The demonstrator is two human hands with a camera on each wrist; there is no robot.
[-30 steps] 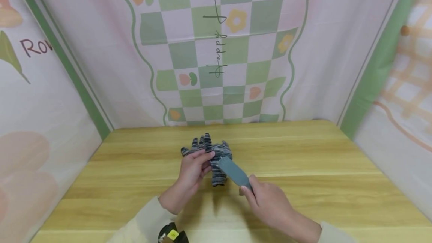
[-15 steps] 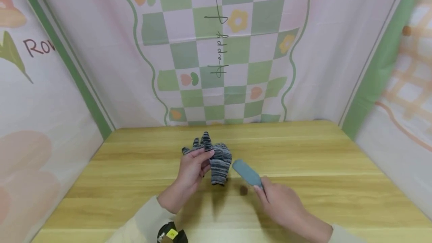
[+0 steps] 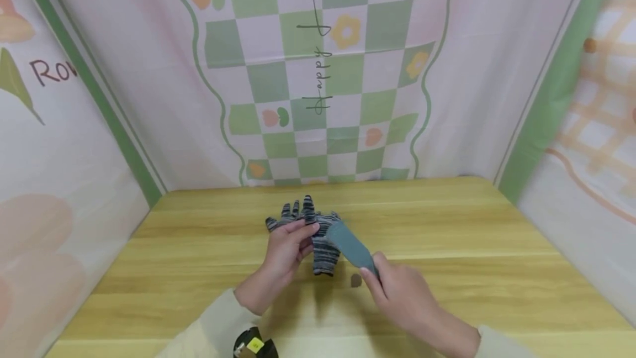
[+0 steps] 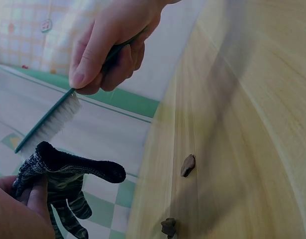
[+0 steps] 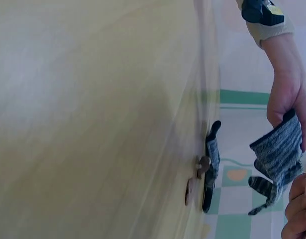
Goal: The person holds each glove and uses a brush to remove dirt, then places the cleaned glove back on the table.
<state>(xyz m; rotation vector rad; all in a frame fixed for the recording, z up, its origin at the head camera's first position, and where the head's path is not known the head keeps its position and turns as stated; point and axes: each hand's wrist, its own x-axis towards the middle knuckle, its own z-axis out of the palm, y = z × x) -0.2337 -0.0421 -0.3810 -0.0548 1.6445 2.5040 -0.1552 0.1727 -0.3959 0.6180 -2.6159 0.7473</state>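
My left hand (image 3: 288, 245) pinches a black-and-grey striped knit glove (image 3: 325, 256) above the table, its cuff towards me. My right hand (image 3: 404, 294) grips a teal brush (image 3: 350, 245) by the handle. White bristles of the brush (image 4: 55, 119) face the glove in the left wrist view, close over the knit beside the cuff (image 4: 78, 164). In the head view the brush's flat back overlaps the glove's right side. A second striped glove (image 5: 211, 167) lies flat on the table in the right wrist view.
Small brown pieces lie on the wooden table (image 3: 472, 236): a flat one (image 4: 188, 165) and a lumpy, darker one (image 4: 168, 227). A black device with a yellow label (image 3: 255, 344) is at my left wrist. A patterned curtain (image 3: 199, 142) hangs behind the table.
The brush has gone from on the glove to off its right side, then back over the glove. The left hand keeps hold of the glove with only slight movement.
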